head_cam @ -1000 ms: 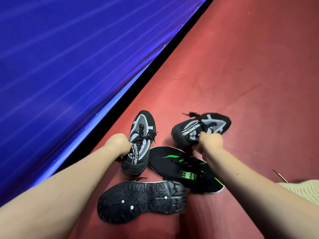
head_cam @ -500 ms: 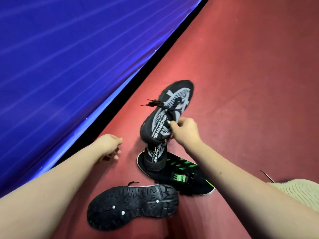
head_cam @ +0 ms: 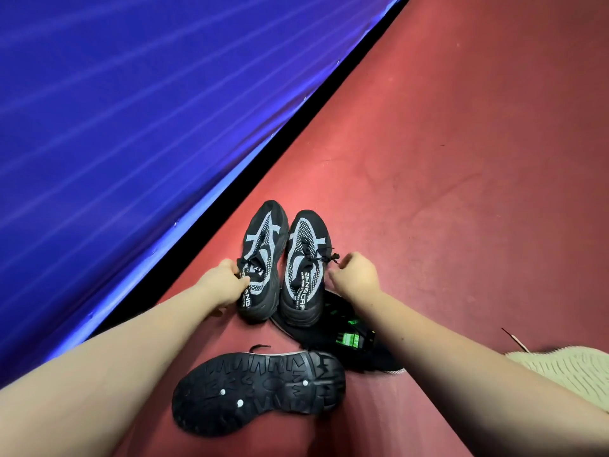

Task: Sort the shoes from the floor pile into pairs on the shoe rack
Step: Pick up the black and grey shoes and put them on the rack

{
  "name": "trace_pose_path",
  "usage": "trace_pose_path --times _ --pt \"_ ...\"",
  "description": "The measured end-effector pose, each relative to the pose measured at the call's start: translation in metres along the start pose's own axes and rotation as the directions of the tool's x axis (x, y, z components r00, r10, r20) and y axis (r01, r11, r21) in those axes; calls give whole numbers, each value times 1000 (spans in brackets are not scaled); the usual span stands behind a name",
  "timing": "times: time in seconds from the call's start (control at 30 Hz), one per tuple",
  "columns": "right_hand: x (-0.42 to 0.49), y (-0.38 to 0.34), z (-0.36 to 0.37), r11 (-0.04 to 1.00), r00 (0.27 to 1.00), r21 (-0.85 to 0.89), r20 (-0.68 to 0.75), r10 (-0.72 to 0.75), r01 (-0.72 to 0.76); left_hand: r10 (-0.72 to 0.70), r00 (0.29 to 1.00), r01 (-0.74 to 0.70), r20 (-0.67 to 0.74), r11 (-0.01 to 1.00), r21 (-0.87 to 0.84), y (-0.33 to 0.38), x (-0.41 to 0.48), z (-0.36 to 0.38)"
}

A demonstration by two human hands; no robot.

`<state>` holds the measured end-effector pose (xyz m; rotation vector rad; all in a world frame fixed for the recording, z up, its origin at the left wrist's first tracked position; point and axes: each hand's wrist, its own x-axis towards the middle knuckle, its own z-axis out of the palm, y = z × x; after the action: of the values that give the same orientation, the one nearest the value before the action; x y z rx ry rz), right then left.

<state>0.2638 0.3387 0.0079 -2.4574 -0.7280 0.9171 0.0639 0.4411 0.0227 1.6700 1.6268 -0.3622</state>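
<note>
Two matching black-and-grey sneakers stand side by side on the red floor, toes pointing away from me. My left hand (head_cam: 227, 286) grips the collar of the left sneaker (head_cam: 263, 255). My right hand (head_cam: 357, 275) has curled fingers and pinches the lace end of the right sneaker (head_cam: 304, 265). That sneaker's heel rests on a black shoe with green marks (head_cam: 349, 339). In front of me a black shoe (head_cam: 260, 387) lies sole up. The shoe rack is out of view.
A blue sheet-covered wall (head_cam: 131, 127) runs along the left, with a dark gap at its foot. A beige knit shoe (head_cam: 566, 374) lies at the right edge. Red floor (head_cam: 461, 159) stretches ahead and to the right.
My right hand has set its lifted sneaker down beside the other one. My left hand, free half a second ago, now holds the left sneaker, which has turned toes away.
</note>
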Motion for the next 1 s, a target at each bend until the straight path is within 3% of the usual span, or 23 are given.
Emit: trace_pose_path --times 0.1,0.17,0.23,0.33,0.43,0.57,0.7,0.83,1.0 --pt "-2 13 -3 987 987 -150 142 78 -56 -37 999 35 9 987 157 6 -2 10" --pt "-2 20 2 982 977 -185 204 66 -28 -58 996 49 70 991 125 10 -4 16" --pt "-1 21 4 992 986 -128 163 39 -18 -75 995 73 65 997 29 10 2 20" --pt "1 16 8 992 987 99 147 59 -74 -168 982 184 85 945 -269 1 12 23" --pt "1 9 14 996 984 75 174 29 -43 -239 964 265 115 869 -417 -5 19 21" --pt "1 3 16 996 984 -71 173 -35 48 -188 979 201 76 851 -485 -3 21 21" --pt "4 -1 20 972 982 -202 170 -84 119 -210 971 240 116 849 -470 -7 30 25" --pt "9 -3 23 983 984 -149 155 -85 109 -175 985 169 10 932 -319 -2 30 23" --pt "-16 -2 -13 996 992 -60 114 -53 60 -143 990 120 -2 837 -534 -1 -25 32"
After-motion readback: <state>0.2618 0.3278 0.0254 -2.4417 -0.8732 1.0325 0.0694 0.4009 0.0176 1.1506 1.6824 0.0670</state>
